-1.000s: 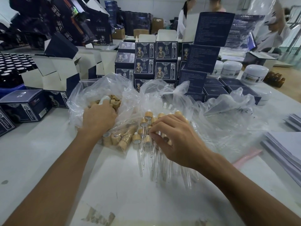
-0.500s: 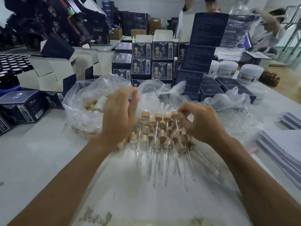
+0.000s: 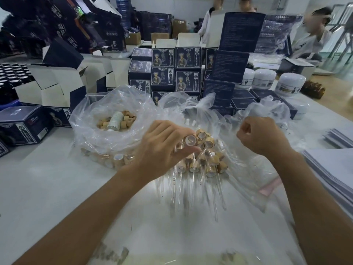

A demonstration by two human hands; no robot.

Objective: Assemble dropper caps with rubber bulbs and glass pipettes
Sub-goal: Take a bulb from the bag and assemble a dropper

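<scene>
So my left hand (image 3: 164, 148) is sitting mid-frame over the pile of finished droppers (image 3: 202, 159), fingers (image 3: 183, 131) curled round a bamboo-look cap (image 3: 191, 140) with the thumb tucked under it, and a glass pipette (image 3: 200, 155) slants down from about there. It's blurry though, so I can't swear the two are joined. My right hand (image 3: 261, 136), just right of centre, is balled up with the fingers curled in. Whether it's pinching anything, honestly can't tell, it's turned away from me. The pile lies on clear plastic on the white tabletop (image 3: 38, 178), caps toward the top, glass tips pointing at the bottom of the frame. Left of centre there's an open clear bag (image 3: 91, 134) full of loose caps (image 3: 126, 119). Dark blue boxes (image 3: 175, 69) are stacked across the upper middle, white jars (image 3: 290, 83) upper right, paper sheets (image 3: 334, 169) at the right edge.
</scene>
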